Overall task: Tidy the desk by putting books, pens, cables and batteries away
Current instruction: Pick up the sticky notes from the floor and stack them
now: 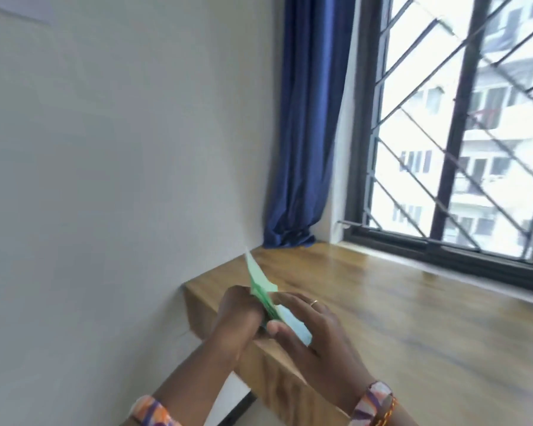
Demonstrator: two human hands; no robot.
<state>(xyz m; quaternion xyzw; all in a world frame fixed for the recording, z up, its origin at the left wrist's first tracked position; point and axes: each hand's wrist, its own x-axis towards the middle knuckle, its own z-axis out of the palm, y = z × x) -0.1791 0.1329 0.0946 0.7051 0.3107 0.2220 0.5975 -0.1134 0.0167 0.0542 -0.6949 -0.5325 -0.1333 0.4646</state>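
A thin green book (256,278) stands on edge above the near left corner of the wooden desk (397,318), its top corner pointing up toward the wall. My left hand (237,318) grips its left face, fingers curled around it. My right hand (314,330) holds it from the right, thumb against the lower cover and fingers wrapped over a pale blue part of the book (296,325). Both hands meet at the desk's left edge. The book's title and lower end are hidden by my hands.
A white wall (120,179) runs along the desk's left side. A blue curtain (305,133) hangs into the far corner, bunched on the desktop. A dark-framed window with a diagonal grille (459,149) lines the desk's back edge.
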